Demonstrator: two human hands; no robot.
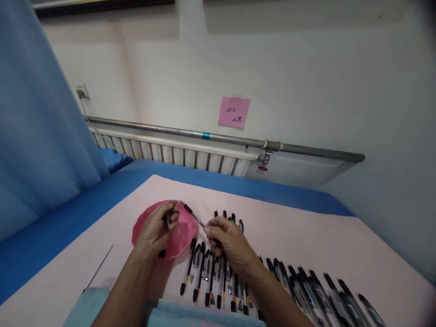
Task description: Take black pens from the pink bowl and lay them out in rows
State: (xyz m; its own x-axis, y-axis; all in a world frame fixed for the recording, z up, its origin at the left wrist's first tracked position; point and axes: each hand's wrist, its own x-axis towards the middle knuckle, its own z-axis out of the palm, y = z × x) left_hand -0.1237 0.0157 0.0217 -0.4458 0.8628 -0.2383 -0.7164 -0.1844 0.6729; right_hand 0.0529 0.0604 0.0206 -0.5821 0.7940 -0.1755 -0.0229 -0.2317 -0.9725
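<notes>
My right hand [229, 240] pinches a pen [192, 213] with a clear barrel and black grip. Its tip points up and to the left, towards my other hand. Over the pink scalloped dish [185, 231] is my left hand [160, 225], its fingers curled around something small and dark that I cannot make out. A small black piece [162, 253] shows at the dish's near edge. Below my right hand lie rows of pen parts [199, 272], with black caps, clear barrels, refills and small metal clips among them. My right hand covers some of these.
Many black-capped pens [311, 290] lie at the right on the pale pink sheet [289, 231]. A thin white refill-like stick [98, 268] rests at the left by a light blue cloth [88, 304]. A radiator [190, 159] and metal pipe [153, 127] run along the wall behind.
</notes>
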